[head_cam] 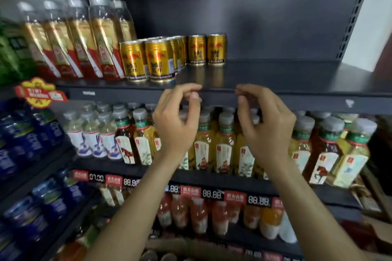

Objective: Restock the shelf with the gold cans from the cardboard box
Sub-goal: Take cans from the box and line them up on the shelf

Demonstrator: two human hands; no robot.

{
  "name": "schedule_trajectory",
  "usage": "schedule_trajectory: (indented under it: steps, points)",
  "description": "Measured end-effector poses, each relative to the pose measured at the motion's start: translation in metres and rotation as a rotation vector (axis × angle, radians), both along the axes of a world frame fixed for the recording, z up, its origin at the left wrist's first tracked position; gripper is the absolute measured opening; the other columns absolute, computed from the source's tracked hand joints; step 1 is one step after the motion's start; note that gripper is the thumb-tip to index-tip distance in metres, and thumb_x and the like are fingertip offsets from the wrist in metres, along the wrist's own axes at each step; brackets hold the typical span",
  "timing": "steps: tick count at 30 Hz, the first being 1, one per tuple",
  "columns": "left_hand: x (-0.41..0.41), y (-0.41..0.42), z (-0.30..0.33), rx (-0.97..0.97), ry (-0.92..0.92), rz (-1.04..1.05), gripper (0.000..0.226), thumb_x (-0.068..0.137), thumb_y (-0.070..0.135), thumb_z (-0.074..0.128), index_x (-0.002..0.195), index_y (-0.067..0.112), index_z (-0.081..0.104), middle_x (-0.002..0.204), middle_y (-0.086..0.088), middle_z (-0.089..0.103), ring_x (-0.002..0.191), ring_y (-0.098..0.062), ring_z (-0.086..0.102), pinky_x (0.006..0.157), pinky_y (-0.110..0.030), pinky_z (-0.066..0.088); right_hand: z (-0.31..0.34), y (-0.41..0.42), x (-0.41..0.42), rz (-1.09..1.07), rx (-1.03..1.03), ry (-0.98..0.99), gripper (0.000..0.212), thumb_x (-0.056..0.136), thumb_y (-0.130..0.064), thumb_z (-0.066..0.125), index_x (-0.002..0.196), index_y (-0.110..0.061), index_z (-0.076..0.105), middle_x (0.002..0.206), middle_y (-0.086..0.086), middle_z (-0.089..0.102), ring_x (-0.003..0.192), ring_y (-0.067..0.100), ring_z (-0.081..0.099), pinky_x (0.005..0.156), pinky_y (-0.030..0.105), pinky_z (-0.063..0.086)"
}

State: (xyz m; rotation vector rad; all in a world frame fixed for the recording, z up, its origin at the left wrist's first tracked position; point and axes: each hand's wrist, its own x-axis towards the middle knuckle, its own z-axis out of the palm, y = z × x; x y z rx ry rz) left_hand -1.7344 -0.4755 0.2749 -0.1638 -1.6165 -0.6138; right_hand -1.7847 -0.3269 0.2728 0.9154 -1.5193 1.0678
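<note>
Before the dark shelf [275, 78], I hold both hands raised at its front edge, palms facing each other. My left hand [176, 121] and right hand [265, 123] are both empty, fingers curled loosely with thumb and fingertips apart, gripping nothing. Gold cans [161, 59] stand upright in rows on the shelf's left half, beside tall gold-labelled bottles [80, 40]. Tea bottles [222, 146] fill the tier below, behind my hands. Price tags [212, 194] line the lower shelf edge.

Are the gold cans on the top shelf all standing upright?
Upright: every visible gold can stands on its base on the shelf, tops up. The rear ones are partly hidden.
</note>
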Motion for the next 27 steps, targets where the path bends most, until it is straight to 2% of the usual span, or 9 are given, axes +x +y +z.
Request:
schedule_trajectory:
  steps: [4,9,13,16,18,20,23,25,27]
  points:
    - [0.038,0.004,-0.069,0.048,-0.131,-0.018,0.022,0.091,0.016,0.048,0.093,0.006,0.067,0.084,0.008,0.062,0.082,-0.011,0.059,0.077,-0.019,0.043,-0.081,0.002,0.043,0.064,0.136,-0.127,0.016,0.093,-0.010,0.052,0.098,-0.004,0.066,0.089,0.007,0.070,0.078,0.019,0.065,0.066,0.030,0.053]
    - [0.093,-0.009,-0.166,0.023,-0.692,-0.057,0.022,0.090,0.028,0.050,0.100,0.016,0.066,0.090,0.016,0.062,0.087,-0.002,0.058,0.076,-0.017,0.044,-0.184,0.020,0.083,0.160,0.413,-0.589,0.021,0.091,-0.023,0.051,0.105,-0.013,0.063,0.098,0.001,0.067,0.086,0.014,0.061,0.072,0.019,0.044]
    - [0.133,-0.025,-0.239,0.159,-1.194,-0.031,0.018,0.087,0.023,0.060,0.105,0.023,0.065,0.089,0.015,0.067,0.085,-0.003,0.063,0.074,-0.019,0.047,-0.255,0.035,0.109,0.145,0.676,-0.924,0.026,0.088,-0.019,0.059,0.113,-0.011,0.062,0.105,0.010,0.065,0.096,0.029,0.061,0.071,0.036,0.049]
    - [0.157,-0.028,-0.282,0.222,-1.369,-0.072,0.023,0.086,0.021,0.063,0.109,0.019,0.065,0.099,0.008,0.070,0.095,-0.007,0.064,0.083,-0.023,0.049,-0.296,0.043,0.123,0.135,0.836,-1.104,0.033,0.087,-0.016,0.062,0.120,-0.013,0.059,0.111,0.013,0.063,0.102,0.033,0.058,0.076,0.040,0.051]
    - [0.168,-0.024,-0.302,0.226,-1.460,-0.098,0.033,0.084,0.022,0.065,0.117,0.017,0.060,0.115,0.002,0.065,0.108,-0.013,0.059,0.088,-0.026,0.047,-0.319,0.047,0.131,0.121,0.950,-1.117,0.043,0.082,-0.019,0.064,0.124,-0.015,0.058,0.117,0.013,0.062,0.104,0.037,0.058,0.082,0.043,0.050]
    - [0.173,-0.019,-0.319,0.128,-1.524,-0.056,0.046,0.082,0.027,0.067,0.125,0.021,0.052,0.127,0.001,0.055,0.117,-0.019,0.050,0.085,-0.027,0.041,-0.334,0.048,0.135,0.056,1.064,-1.075,0.054,0.079,-0.025,0.066,0.130,-0.017,0.053,0.125,0.011,0.059,0.112,0.038,0.053,0.090,0.045,0.046]
    - [0.172,-0.013,-0.332,0.051,-1.598,-0.056,0.059,0.079,0.033,0.068,0.132,0.027,0.042,0.134,0.000,0.044,0.124,-0.022,0.040,0.085,-0.031,0.041,-0.338,0.040,0.137,-0.122,1.261,-0.944,0.064,0.081,-0.028,0.062,0.140,-0.020,0.038,0.135,0.005,0.049,0.125,0.031,0.041,0.097,0.043,0.036]
    - [0.166,-0.012,-0.338,0.011,-1.674,-0.091,0.067,0.078,0.036,0.069,0.136,0.028,0.036,0.137,-0.002,0.039,0.127,-0.023,0.037,0.086,-0.034,0.044,-0.334,0.029,0.133,-0.195,1.390,-0.837,0.069,0.080,-0.024,0.061,0.143,-0.020,0.032,0.135,0.006,0.046,0.122,0.032,0.040,0.096,0.042,0.034]
    - [0.158,-0.012,-0.343,-0.046,-1.759,-0.104,0.074,0.077,0.041,0.069,0.139,0.029,0.030,0.140,-0.005,0.035,0.130,-0.026,0.033,0.086,-0.038,0.047,-0.333,0.017,0.128,-0.172,1.478,-0.749,0.070,0.076,-0.019,0.065,0.139,-0.021,0.036,0.131,0.006,0.049,0.116,0.032,0.043,0.093,0.040,0.035]
